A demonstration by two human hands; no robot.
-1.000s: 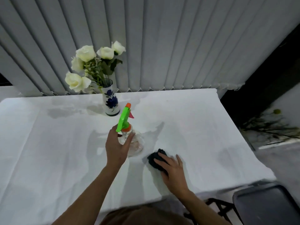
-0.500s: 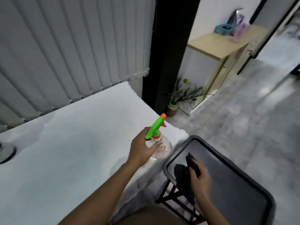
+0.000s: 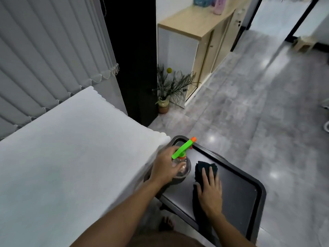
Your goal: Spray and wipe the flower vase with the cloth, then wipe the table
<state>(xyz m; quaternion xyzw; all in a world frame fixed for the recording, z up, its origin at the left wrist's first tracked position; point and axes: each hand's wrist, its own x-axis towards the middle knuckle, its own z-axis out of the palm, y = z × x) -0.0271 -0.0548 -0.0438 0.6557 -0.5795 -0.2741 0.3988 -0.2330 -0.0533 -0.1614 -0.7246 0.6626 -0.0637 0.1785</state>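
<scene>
My left hand (image 3: 164, 165) grips a clear spray bottle (image 3: 181, 168) with a green and orange trigger head; the bottle stands on the dark tray (image 3: 249, 191) beside the table's right corner. My right hand (image 3: 211, 190) lies flat, fingers spread, on the dark cloth (image 3: 202, 169), pressing it onto the tray. The white-covered table (image 3: 67, 157) fills the left of the view. The flower vase is out of view.
The tray rests on a black stand to the right of the table. A small potted plant (image 3: 164, 102) stands on the grey floor by a black pillar. A wooden cabinet (image 3: 195, 41) is behind it. Grey vertical blinds hang behind the table.
My view swung right, away from the vase. Both hands left the table: the spray bottle was carried over and set on the tray, and the cloth was laid flat on the tray.
</scene>
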